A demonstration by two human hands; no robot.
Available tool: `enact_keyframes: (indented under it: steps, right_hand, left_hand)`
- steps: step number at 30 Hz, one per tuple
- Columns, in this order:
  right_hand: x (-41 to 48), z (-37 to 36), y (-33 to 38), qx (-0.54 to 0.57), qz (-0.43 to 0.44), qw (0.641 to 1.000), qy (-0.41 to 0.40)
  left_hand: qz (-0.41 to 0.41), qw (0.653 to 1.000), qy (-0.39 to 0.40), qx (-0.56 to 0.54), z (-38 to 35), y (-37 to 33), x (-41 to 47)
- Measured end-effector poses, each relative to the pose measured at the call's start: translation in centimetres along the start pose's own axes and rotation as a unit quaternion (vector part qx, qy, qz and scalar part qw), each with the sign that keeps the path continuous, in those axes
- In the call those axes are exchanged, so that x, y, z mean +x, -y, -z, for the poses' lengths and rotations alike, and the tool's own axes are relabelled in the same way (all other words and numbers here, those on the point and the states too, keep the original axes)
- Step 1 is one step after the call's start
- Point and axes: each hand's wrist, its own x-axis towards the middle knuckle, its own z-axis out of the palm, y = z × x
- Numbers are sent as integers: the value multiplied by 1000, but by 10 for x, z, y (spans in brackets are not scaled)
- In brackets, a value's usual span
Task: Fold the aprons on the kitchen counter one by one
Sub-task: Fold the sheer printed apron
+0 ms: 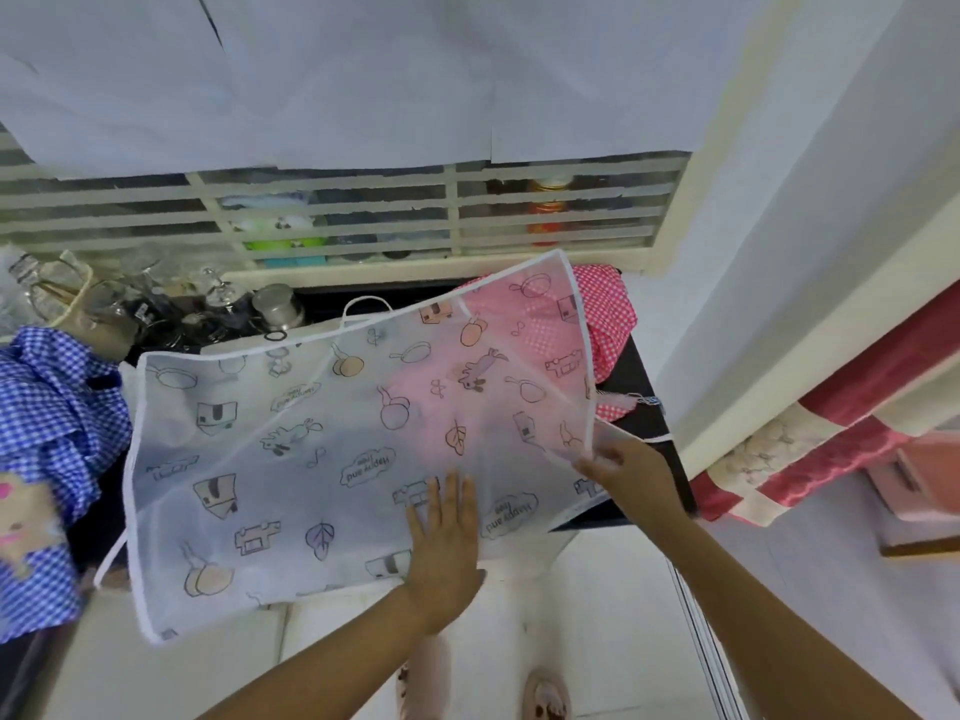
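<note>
translucent white plastic apron [291,459], printed with pans and leaves, spread across the dark kitchen surface [641,356]; its near edge overhangs the front. my left hand [444,532] presses flat on it with straight fingers, grip apart. my right hand [621,472] has its grip clamped on the apron's right hem, pinched and raised slightly off the surface.

hazards, as i judge them:

(a) the film looks slick and part of it hangs unsupported. if the flat palm lifts before the fold lands, the sheet could slide towards the floor.

(b) a pink checked fabric apron [608,314] lies partly beneath the right side. a deep pinch or a dragging fold might pull it along.

(c) the far hem and its white neck loop [366,306] lie just beside a cluster of clear glassware [156,298] and a steel tumbler [278,304]. a snagged loop could tip them.

(d) a crumpled blue checked fabric apron [52,407] sits at the left edge, so a fold carried too far left would land on it.
</note>
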Motion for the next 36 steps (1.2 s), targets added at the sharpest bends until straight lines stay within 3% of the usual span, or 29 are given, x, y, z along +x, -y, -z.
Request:
enact_keyframes:
  steps: [3,7,12,17,22,24,26,28,29,32,34,36]
  right_hand:
    - [-6,2,-4,-75,53,996,-9]
    - [-4,33,-6,-61,79,994,-40]
    - [-12,45,-19,-15,27,998,48]
    - [-18,-5,-33,-149,98,984,5]
    - [1,-9,-33,-239,74,967,-44]
    - [10,2,-27,-149,51,987,-31]
    - [15,30,-12,93,2,995,44]
    - [12,67,2,324,-40,934,148]
    - [11,83,1,354,-38,915,191]
    - [5,115,-12,258,-22,932,253]
    - [1,123,-29,73,-57,957,275]
    - [-1,125,-53,-150,-104,929,322]
  left_hand:
    - [64,996,-70,-2,-15,2,-1]
    - [107,994,27,-5,-20,19,-3]
    - [118,992,45,-30,-30,34,-1]
    - [121,991,47,-29,-32,31,4]
    - [125,990,51,-34,-29,32,3]
    - [116,991,53,-37,-28,33,3]
    - [107,992,57,-42,-26,37,-1]
    - [90,992,71,-58,-24,43,-1]
    - [78,991,83,-67,-22,47,-1]
    - [39,989,117,-87,-11,60,0]
    - [19,987,133,-87,-5,66,0]
    - [8,987,135,-82,-3,68,0]
